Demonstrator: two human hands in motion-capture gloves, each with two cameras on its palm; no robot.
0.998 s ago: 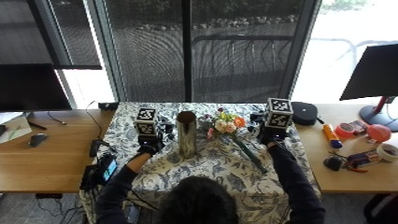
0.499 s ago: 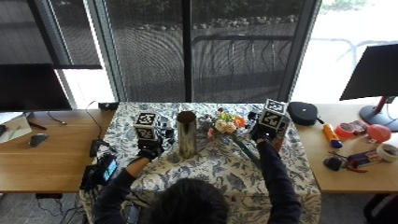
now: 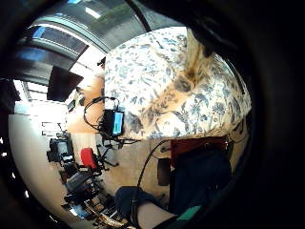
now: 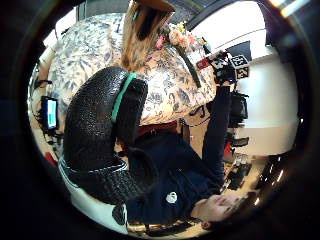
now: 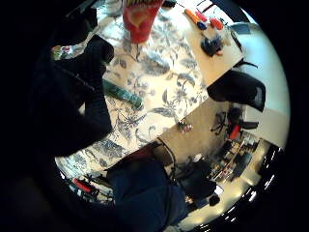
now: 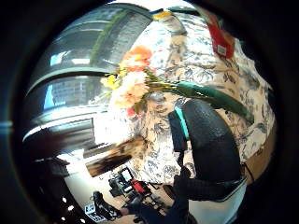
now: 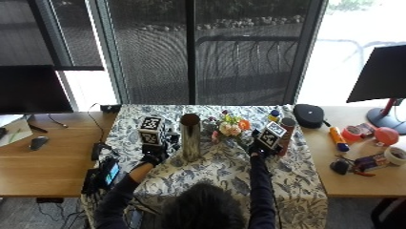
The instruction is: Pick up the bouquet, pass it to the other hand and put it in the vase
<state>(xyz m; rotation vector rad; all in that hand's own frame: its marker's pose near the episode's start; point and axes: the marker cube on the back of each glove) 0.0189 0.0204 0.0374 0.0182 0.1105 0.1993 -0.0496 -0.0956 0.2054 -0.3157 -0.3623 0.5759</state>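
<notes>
We see the bouquet (image 7: 229,128) lying on the flowery tablecloth (image 7: 222,176) just right of the vase (image 7: 189,136), its stem pointing toward our right hand (image 7: 261,145), which is nearer and open above it, while our left hand (image 7: 154,155) holds nothing.

Your 2 forearms reach forward, well apart. Your left hand (image 7: 154,157) hovers with fingers loosely curled (holding nothing). Your right hand (image 7: 258,147) reaches furthest, fingers bent downward.
</notes>
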